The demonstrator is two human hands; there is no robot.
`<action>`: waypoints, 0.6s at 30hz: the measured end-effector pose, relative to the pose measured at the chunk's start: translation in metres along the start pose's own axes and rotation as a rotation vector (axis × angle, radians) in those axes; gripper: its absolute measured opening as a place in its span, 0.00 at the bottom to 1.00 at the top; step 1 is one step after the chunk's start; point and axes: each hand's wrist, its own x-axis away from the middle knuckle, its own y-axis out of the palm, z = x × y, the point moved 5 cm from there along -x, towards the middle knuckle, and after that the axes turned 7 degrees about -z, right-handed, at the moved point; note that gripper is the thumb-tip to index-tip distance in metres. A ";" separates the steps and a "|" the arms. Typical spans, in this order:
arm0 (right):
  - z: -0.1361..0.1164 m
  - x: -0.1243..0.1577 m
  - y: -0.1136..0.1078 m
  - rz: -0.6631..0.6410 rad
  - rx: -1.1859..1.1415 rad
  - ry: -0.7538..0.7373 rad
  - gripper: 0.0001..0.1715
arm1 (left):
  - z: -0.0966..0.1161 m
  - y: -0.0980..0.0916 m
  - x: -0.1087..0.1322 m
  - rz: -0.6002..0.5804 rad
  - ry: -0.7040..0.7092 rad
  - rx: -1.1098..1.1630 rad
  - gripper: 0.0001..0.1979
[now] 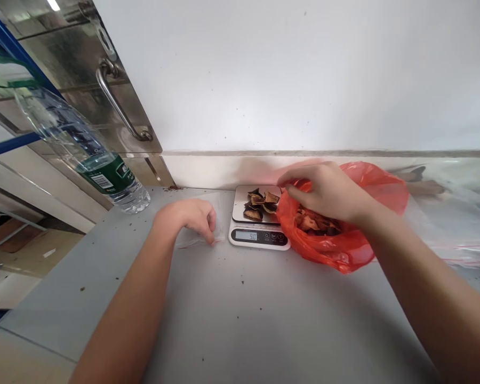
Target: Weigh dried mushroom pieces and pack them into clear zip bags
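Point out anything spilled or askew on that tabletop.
Small dark crumbs lie scattered over the grey tabletop, off the scale and outside the red bag, so they look spilled. The bottle appears to lean, possibly just lens distortion.

Place: a packing workroom, it looked to me
Scale [260,236]: sat mid-frame
Clear bags [448,218]: lay at right
Metal door [70,69]: stood upper left

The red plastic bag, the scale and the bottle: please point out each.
Red plastic bag [323,253], head view: its front wall.
Scale [260,237], head view: its front panel.
Bottle [103,172], head view: its green label.
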 end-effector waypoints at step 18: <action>0.018 0.014 0.004 -0.351 0.128 0.300 0.25 | 0.002 -0.008 0.012 0.011 0.149 0.036 0.14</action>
